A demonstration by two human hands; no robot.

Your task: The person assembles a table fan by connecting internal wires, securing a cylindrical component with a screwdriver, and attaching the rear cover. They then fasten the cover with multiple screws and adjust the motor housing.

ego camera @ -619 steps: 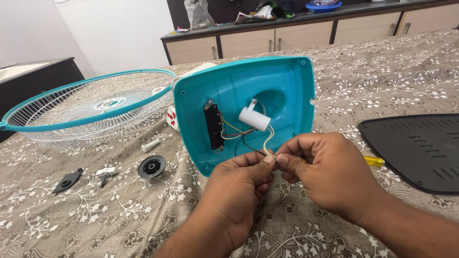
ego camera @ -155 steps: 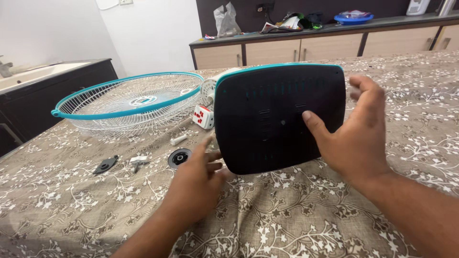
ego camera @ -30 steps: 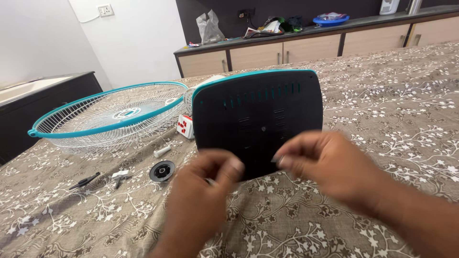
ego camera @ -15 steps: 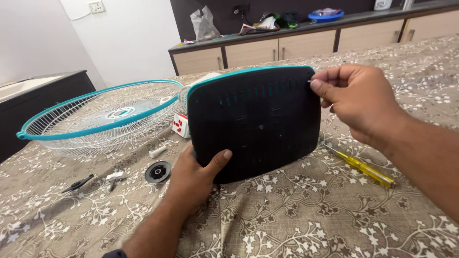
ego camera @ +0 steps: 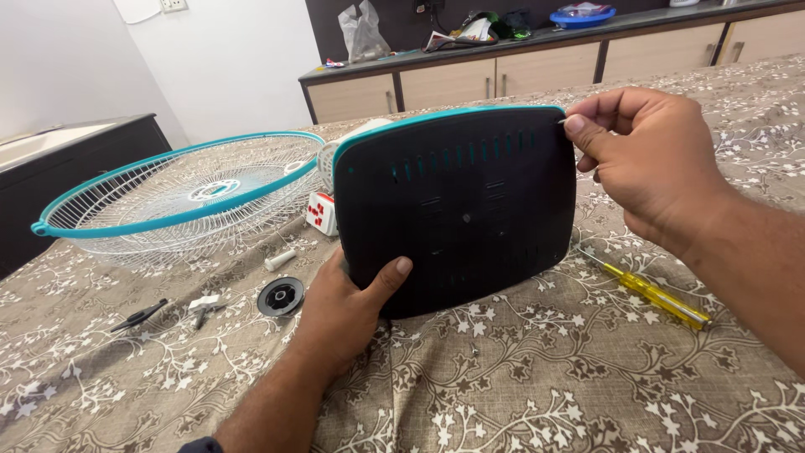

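Observation:
A teal fan base with a black vented cover (ego camera: 461,201) stands tilted on edge on the patterned cloth, black side toward me. My left hand (ego camera: 348,306) grips its lower left corner, thumb on the black face. My right hand (ego camera: 646,159) pinches the upper right corner between thumb and fingertips; something small may sit in the pinch, too small to tell. A yellow-handled screwdriver (ego camera: 650,294) lies on the cloth under my right wrist.
A teal-rimmed white wire fan grille (ego camera: 180,197) rests at the left. A white plug (ego camera: 321,212), a round black nut (ego camera: 280,296), a white peg (ego camera: 280,259) and small dark parts (ego camera: 168,310) lie nearby. A dark counter with cabinets (ego camera: 503,71) runs behind.
The base stays upright; my left thumb keeps hold at the bottom corner. My right hand has shifted its pinch slightly along the top right corner.

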